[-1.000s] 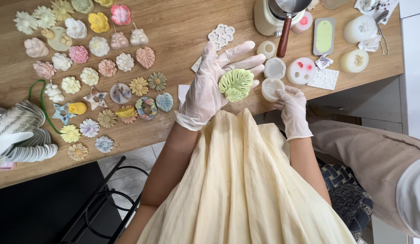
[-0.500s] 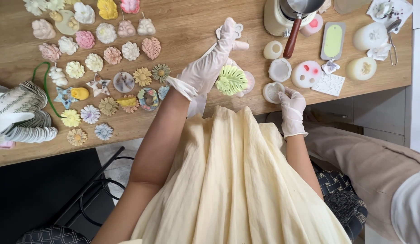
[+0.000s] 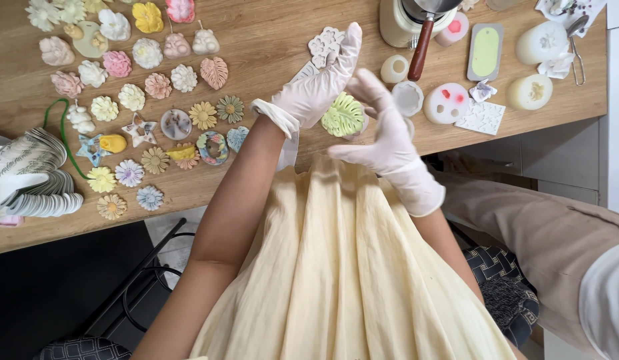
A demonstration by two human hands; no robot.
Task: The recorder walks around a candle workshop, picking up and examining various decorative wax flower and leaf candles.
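Green leaf-shaped casting (image 3: 343, 115) sits btwn both gloved hands just above the wooden surface (image 3: 269, 47); left hand (image 3: 316, 90) cups it w/ fingers spread, right hand (image 3: 386, 137) pinches its edge. Risk: thin lobes could snap if squeezed too hard

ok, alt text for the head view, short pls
Two white-gloved hands, left and right, meet over a green leaf-shaped cast at the edge of a wooden table. Pastel flower-shaped pieces lie in rows to the left, round moulds to the right; a pale yellow dress fills the foreground.
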